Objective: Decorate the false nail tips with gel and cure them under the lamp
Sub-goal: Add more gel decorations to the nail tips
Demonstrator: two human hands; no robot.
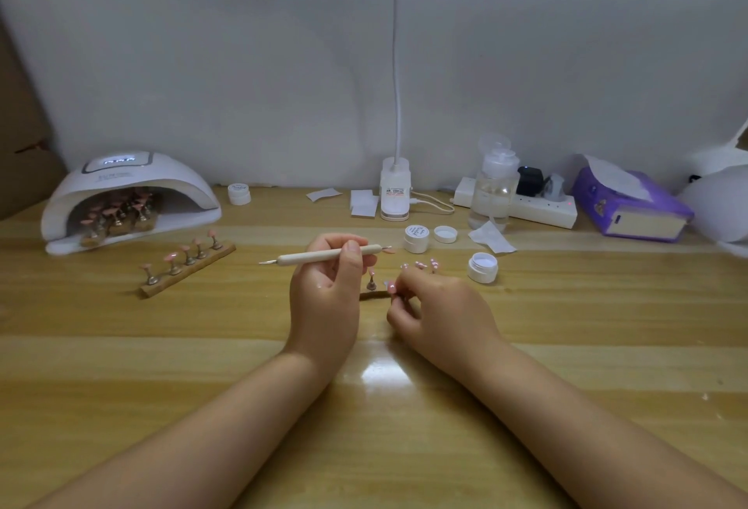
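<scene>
At the frame's centre the left hand (328,286) grips a dotting pen (328,256) level, fingers curled round it. The right hand (437,306) pinches a pink nail tip (391,287) on its stand (374,294). The tip looks light, thin and springy, likely slippery; its side edges seem the safest hold.

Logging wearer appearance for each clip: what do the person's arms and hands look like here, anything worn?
Both forearms are bare up to the frame edge, with no sleeves in view. The left hand and right hand show no gloves, rings, bracelets or watch. The one fingernail that shows plainly is short and unpainted.
</scene>
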